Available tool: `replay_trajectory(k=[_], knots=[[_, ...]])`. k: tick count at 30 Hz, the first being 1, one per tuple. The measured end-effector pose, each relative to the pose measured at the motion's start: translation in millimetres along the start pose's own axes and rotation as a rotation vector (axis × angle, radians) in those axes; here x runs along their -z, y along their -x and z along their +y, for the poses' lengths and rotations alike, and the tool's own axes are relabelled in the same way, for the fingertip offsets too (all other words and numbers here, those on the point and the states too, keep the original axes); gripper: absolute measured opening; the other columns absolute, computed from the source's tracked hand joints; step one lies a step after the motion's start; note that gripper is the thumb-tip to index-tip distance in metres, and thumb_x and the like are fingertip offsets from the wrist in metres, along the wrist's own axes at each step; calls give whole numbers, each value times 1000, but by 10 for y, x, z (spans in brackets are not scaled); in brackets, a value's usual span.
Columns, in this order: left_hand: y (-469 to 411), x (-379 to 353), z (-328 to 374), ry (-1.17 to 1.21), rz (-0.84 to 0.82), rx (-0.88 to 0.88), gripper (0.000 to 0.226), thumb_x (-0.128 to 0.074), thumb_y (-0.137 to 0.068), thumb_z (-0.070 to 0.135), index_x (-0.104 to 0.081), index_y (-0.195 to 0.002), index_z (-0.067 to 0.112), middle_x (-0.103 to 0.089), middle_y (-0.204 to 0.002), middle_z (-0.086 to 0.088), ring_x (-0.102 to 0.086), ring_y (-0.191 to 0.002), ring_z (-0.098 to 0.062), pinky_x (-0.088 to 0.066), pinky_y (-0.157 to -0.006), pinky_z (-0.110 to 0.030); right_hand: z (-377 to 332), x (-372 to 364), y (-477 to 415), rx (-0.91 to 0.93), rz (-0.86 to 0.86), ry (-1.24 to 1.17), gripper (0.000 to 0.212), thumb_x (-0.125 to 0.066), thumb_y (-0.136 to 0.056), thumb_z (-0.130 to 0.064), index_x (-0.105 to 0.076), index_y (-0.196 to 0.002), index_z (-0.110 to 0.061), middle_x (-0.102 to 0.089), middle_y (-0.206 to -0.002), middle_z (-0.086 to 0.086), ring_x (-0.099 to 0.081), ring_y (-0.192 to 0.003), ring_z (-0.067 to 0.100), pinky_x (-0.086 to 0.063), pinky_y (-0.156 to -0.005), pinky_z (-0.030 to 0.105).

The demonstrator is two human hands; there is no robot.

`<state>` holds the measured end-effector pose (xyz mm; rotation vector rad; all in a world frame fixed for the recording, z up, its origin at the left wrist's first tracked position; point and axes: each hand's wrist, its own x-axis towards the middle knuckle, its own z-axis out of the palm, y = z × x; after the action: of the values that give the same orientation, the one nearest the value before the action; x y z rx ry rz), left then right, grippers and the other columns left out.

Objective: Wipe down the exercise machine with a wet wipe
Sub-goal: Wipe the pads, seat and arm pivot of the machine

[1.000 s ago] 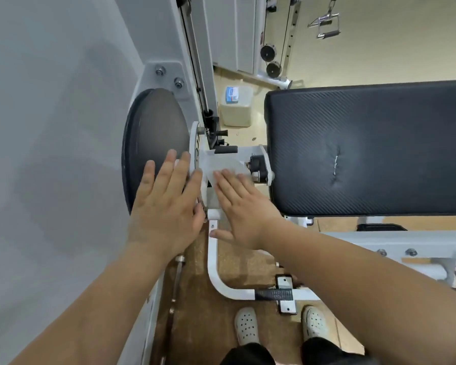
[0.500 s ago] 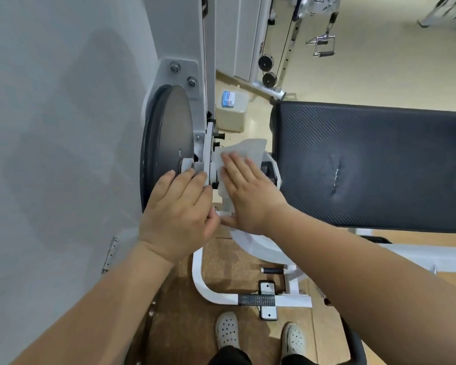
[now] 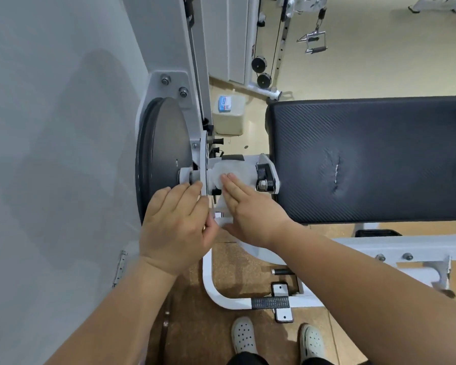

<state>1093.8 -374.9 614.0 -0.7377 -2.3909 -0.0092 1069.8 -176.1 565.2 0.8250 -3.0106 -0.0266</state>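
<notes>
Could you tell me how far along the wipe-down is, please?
Nothing visibly marks finished surfaces. In hand: the right hand presses the wet wipe on the white pivot arm, the left hand resting against the disc hub. Left, seemingly: the black pad and lower frame.

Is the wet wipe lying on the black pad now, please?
No, the right hand presses the wet wipe against the white bracket beside the black pad.

I'm standing in a gym: a black padded bench sits on a white steel frame before me, and a dark pulley disc is bolted to the grey housing. Across the pale floor stands a cable station — black pulleys, hanging stirrup handle.
</notes>
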Motion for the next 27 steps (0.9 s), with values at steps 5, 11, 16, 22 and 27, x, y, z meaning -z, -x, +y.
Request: replay_trajectory(k=[5,11,16,22,27], knots=[[-26,13,24,-25,1,7,22,-63,-87,23,-77,-94,7,-75,-112,-12,-70,-102,-31,-52,-88,-44,-57,-6,67,-167,171,-472,68,-65,-98,-23,-37,-156,-1,-30,-167,12,-35,-152,28,-27,-122,33],[-55,23,37,-11,13,22,29,-63,-88,22,-77,-106,4,-73,-119,-14,-72,-100,-31,-50,-84,-42,-278,349,-27,-557,327,-1570,51,-61,-96,-19,-56,-147,-17,-59,-147,-5,-53,-136,6,-42,-118,39],[-48,44,21,129,30,32,40,-47,-94,24,-69,-120,2,-68,-128,-18,-69,-103,-32,-51,-80,-43,-646,396,17,-340,145,-1791,72,-47,-96,-52,-28,-161,-30,-28,-168,-12,-22,-152,-2,-19,-128,35],[-20,43,26,253,33,79,42,-41,-86,28,-52,-118,3,-64,-120,-27,-63,-95,-37,-51,-74,-50,-595,461,-401,-286,119,-1636,101,-23,-87,-78,18,-162,-24,28,-168,-12,27,-152,1,10,-128,36],[-71,65,51,246,24,117,40,-38,-90,30,-52,-117,4,-64,-125,-28,-65,-95,-35,-51,-72,-49,-723,253,-236,-202,151,-1613,110,-14,-81,-93,21,-161,-27,30,-167,-15,28,-150,-2,9,-128,36]])
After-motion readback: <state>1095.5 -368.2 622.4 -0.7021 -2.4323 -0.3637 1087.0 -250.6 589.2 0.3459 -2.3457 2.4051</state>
